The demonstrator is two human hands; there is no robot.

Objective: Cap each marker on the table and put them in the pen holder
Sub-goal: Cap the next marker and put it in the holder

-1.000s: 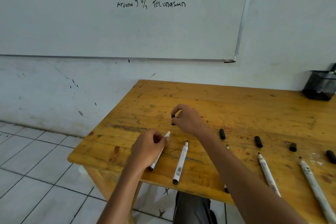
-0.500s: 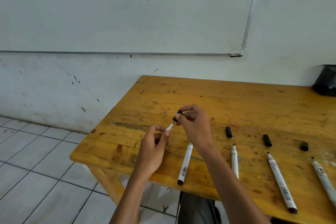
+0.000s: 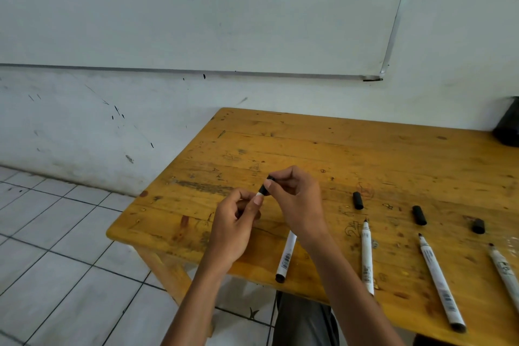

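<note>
Pressed onto the tip of the marker (image 3: 258, 194) since the earlier frame, the cap (image 3: 265, 187) is pinched by the right hand (image 3: 295, 199), the marker gripped in the left hand (image 3: 236, 222). Capping is judged nearly done; the pen holder (image 3: 508, 126) stands far right of both hands.

The left hand (image 3: 236, 223) and right hand (image 3: 299, 201) are bare, nails short; dark grey trousers (image 3: 304, 323) cover the lap.

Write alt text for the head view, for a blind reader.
The right hand fits a black cap onto a white marker gripped by the left hand, above a yellow wooden table. Four more white markers and three loose black caps lie there; a black pen holder stands far right.
</note>
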